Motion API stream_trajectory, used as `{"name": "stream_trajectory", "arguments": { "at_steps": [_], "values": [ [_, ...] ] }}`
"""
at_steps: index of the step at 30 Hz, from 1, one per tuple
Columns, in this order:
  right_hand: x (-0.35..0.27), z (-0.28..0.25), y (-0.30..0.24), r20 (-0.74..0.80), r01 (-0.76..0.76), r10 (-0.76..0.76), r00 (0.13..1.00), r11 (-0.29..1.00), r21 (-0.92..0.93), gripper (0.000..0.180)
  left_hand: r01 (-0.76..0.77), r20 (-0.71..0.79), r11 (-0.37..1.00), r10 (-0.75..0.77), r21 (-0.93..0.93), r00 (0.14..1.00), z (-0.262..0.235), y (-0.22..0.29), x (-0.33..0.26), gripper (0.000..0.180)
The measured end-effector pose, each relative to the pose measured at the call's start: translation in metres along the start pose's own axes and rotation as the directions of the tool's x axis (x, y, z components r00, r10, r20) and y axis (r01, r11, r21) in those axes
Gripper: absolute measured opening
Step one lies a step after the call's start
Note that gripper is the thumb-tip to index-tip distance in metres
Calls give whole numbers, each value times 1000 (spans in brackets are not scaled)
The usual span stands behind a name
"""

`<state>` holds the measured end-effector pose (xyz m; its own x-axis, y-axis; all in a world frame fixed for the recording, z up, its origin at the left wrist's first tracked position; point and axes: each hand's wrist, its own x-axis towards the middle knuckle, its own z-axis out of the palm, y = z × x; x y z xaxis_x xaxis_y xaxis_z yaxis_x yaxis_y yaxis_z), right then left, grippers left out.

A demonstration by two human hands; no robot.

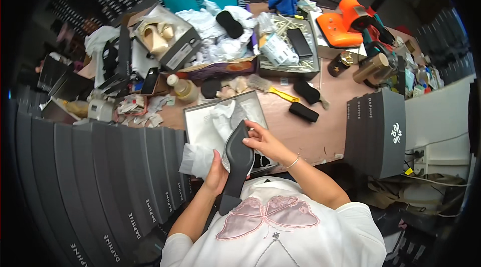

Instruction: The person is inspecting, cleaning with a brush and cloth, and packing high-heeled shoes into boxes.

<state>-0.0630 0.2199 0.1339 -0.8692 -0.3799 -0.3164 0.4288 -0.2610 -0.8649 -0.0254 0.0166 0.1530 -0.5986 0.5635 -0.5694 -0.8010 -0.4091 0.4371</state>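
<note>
A black heeled shoe (239,154) is turned with its sole up in front of my chest, toe pointing away. My left hand (217,174) is closed around its side near the arch. At the toe, my right hand (258,139) grips the edge between thumb and fingers. Just beyond lies an open grey shoebox (197,114) lined with white tissue paper (223,121). More crumpled tissue (195,160) hangs by the box's near left corner. Something dark with a pale strip shows in the box beside my right hand; I cannot make out what it is.
Grey shoeboxes stand stacked at left (107,166) and right (373,131). Across the table (300,136) lie a yellow-handled brush (283,94), black pads (306,91), a liquid bottle (183,88) and a box of cotton swabs (288,69). An orange device (343,29) stands far right.
</note>
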Motion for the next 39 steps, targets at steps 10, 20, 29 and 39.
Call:
{"name": "stream_trajectory", "arguments": {
  "at_steps": [10, 20, 29, 39],
  "values": [
    [-19, -222, 27, -355, -231, -531, 770, 287, -930, 33, 103, 111, 930, -68, -354, 992, 21, -5, 51, 62],
    [41, -121, 7, -107, 153, -646, 756, 333, -930, 46, -235, -211, 874, 157, -425, 965, -33, -2, 44, 53],
    [275, -20, -2, 475, 420, -345, 810, -225, -879, 43, -361, -110, 784, 356, -506, 928, -36, 15, 9, 59],
    [65, 53, -46, 620, 684, -303, 724, 435, -586, 20, -485, -299, 788, 392, -379, 870, -42, 7, 8, 60]
  ]
}}
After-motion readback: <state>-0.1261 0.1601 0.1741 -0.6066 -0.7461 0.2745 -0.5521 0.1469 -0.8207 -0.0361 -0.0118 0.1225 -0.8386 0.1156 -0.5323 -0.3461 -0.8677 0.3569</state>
